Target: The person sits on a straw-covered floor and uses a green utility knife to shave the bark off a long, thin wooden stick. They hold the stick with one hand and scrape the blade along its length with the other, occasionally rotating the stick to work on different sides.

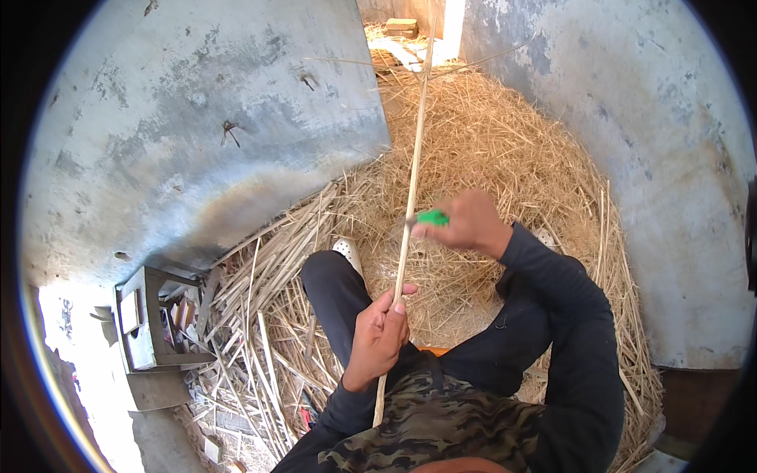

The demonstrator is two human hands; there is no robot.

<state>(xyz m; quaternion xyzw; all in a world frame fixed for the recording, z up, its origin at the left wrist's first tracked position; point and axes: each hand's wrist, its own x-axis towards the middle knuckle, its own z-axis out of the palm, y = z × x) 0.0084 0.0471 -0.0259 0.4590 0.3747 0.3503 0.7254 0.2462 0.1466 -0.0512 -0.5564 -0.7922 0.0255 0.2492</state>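
Observation:
A long, pale, thin plant stalk (417, 150) runs lengthwise in front of me, from beside my lap up toward the doorway. My left hand (377, 337) is closed round its lower part, with the fingers wrapped and the thumb along it. Farther up, my right hand (471, 223) grips a small green-handled cutting tool (432, 218) whose working end meets the stalk. Motion smears that hand and the tool, so the blade's shape cannot be made out. Thin side strips (481, 59) stick out near the stalk's far end.
Straw-like shavings (505, 134) cover the floor ahead. Many split stalks (276, 347) lie at my left. Grey walls (236, 94) stand on both sides, and a wooden box frame (154, 359) with clutter sits at left. A brick (402, 27) lies by the far opening.

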